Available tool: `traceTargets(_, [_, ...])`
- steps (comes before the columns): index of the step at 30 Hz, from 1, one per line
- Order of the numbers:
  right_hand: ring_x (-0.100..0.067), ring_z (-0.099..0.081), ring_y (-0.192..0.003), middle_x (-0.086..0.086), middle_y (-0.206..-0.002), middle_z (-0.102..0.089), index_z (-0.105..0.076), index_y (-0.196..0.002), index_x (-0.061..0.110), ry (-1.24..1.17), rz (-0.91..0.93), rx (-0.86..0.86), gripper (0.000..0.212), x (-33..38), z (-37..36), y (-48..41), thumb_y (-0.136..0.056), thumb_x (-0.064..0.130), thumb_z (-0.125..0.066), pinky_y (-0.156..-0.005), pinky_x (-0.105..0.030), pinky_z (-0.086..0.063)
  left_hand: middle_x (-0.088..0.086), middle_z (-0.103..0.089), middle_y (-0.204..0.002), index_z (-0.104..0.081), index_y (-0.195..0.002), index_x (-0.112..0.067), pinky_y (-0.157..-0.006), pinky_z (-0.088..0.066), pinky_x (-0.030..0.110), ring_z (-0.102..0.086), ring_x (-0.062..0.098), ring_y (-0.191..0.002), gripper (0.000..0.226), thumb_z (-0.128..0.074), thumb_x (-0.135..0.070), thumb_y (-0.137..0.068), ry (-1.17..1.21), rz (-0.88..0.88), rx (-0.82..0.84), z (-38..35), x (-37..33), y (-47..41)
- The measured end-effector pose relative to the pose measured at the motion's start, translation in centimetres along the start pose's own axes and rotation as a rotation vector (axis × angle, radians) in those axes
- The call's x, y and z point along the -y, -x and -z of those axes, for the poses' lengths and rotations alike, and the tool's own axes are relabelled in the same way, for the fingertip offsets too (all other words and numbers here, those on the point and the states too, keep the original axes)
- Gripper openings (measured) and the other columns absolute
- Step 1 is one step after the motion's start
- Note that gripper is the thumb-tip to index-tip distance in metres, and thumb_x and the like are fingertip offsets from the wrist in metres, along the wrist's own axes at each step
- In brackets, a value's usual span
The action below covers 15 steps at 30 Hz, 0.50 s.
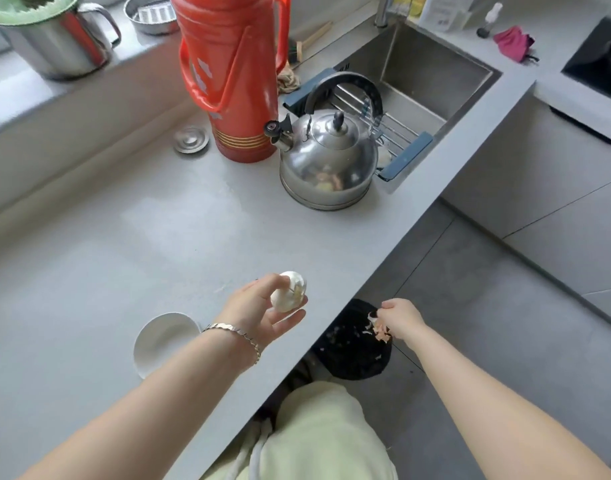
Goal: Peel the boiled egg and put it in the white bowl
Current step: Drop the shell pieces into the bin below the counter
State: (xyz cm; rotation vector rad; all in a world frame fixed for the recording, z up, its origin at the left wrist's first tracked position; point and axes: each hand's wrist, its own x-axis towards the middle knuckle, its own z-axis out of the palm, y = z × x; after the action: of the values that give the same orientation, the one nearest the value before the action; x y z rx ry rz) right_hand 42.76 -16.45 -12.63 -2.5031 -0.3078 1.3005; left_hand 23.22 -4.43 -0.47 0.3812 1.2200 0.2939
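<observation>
I count one partly peeled white boiled egg (288, 291), one round white bowl (158, 341), one tall red plastic flask (228, 81), one shiny steel kettle (328, 157), one steel handled pot (54, 43), one black bin (356, 355) and two hands, left (262, 310) and right (403, 320); the pink-tan eggshell bits (378, 329) blur past counting.
</observation>
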Motion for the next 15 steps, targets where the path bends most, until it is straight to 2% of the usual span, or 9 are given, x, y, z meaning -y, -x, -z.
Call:
traceTargets(1, [-0.015,-0.052,-0.064,-0.011,-0.115,-0.060,-0.046,-0.131,0.008,0.000,-0.006,0.003,0.043,-0.1,0.3,-0.3,-0.088,0.010,-0.043,-0.057,-0.021,-0.045,0.018,-0.058,-0.103,-0.052,-0.093,-0.005,-0.058,-0.059,0.032,-0.069,0.028,-0.078,0.012,-0.055,-0.006,-0.082,0.000,0.003,0.002,-0.1,0.0,0.0])
traceTargets(2, [-0.020,-0.057,-0.078,-0.012,-0.126,-0.055,-0.047,-0.131,0.009,0.013,-0.008,0.011,0.042,-0.2,0.5,-0.5,-0.090,0.009,-0.040,-0.061,-0.019,-0.049,0.018,-0.058,-0.104,-0.052,-0.093,-0.005,-0.059,-0.060,0.032,-0.068,0.028,-0.079,0.012,-0.055,-0.006,-0.082,0.000,0.006,0.004,-0.2,0.1,0.0])
traceTargets(4, [-0.029,-0.053,-0.111,-0.011,-0.136,-0.048,-0.049,-0.129,0.009,0.073,-0.001,0.009,0.041,-0.4,0.9,-1.0,-0.090,0.004,-0.037,-0.088,-0.028,-0.048,0.019,-0.058,-0.106,-0.052,-0.094,-0.005,-0.059,-0.060,0.032,-0.069,0.029,-0.081,0.013,-0.055,-0.005,-0.082,-0.008,0.010,0.005,-0.4,0.1,-0.1])
traceTargets(5, [-0.030,-0.050,-0.115,-0.012,-0.137,-0.048,-0.050,-0.128,0.008,0.111,0.001,0.001,0.042,-0.5,1.0,-1.2,-0.090,0.000,-0.036,-0.092,-0.033,-0.046,0.019,-0.058,-0.108,-0.052,-0.096,-0.005,-0.058,-0.060,0.032,-0.069,0.029,-0.081,0.015,-0.056,-0.005,-0.081,-0.015,0.011,0.004,-0.5,0.1,-0.1])
traceTargets(8, [-0.030,-0.057,-0.099,-0.017,-0.122,-0.057,-0.058,-0.114,0.002,0.203,0.004,-0.074,0.036,-0.5,0.9,-1.3,-0.086,-0.007,-0.038,-0.081,-0.032,-0.048,0.018,-0.058,-0.109,-0.052,-0.096,-0.006,-0.060,-0.059,0.033,-0.069,0.029,-0.082,0.016,-0.056,-0.005,-0.081,-0.026,0.012,0.006,-0.6,0.4,-0.2])
traceTargets(11, [-0.028,-0.061,-0.084,-0.015,-0.099,-0.068,-0.061,-0.089,0.005,0.312,0.043,-0.122,0.008,-0.7,0.7,-1.1,-0.085,0.009,-0.055,-0.071,-0.028,-0.047,0.018,-0.057,-0.108,-0.052,-0.094,-0.006,-0.066,-0.056,0.035,-0.068,0.029,-0.082,0.013,-0.056,-0.004,-0.081,-0.033,0.021,0.020,-0.8,0.6,-0.1])
traceTargets(13, [-0.026,-0.063,-0.083,-0.010,-0.088,-0.071,-0.065,-0.084,0.006,0.364,0.046,-0.112,0.015,-0.8,0.5,-1.0,-0.086,0.019,-0.058,-0.080,-0.031,-0.047,0.018,-0.055,-0.111,-0.053,-0.092,-0.005,-0.070,-0.055,0.037,-0.067,0.029,-0.084,0.012,-0.056,-0.003,-0.081,-0.028,0.027,0.021,-0.9,0.8,-0.1])
traceTargets(15, [-0.028,-0.061,-0.083,-0.009,-0.088,-0.068,-0.065,-0.077,0.009,0.376,0.052,-0.106,0.014,-0.9,0.3,-0.9,-0.085,0.011,-0.054,-0.081,-0.031,-0.045,0.019,-0.055,-0.112,-0.053,-0.090,-0.004,-0.074,-0.054,0.038,-0.067,0.030,-0.085,0.010,-0.056,-0.003,-0.081,-0.027,0.029,0.020,-1.0,0.8,0.0])
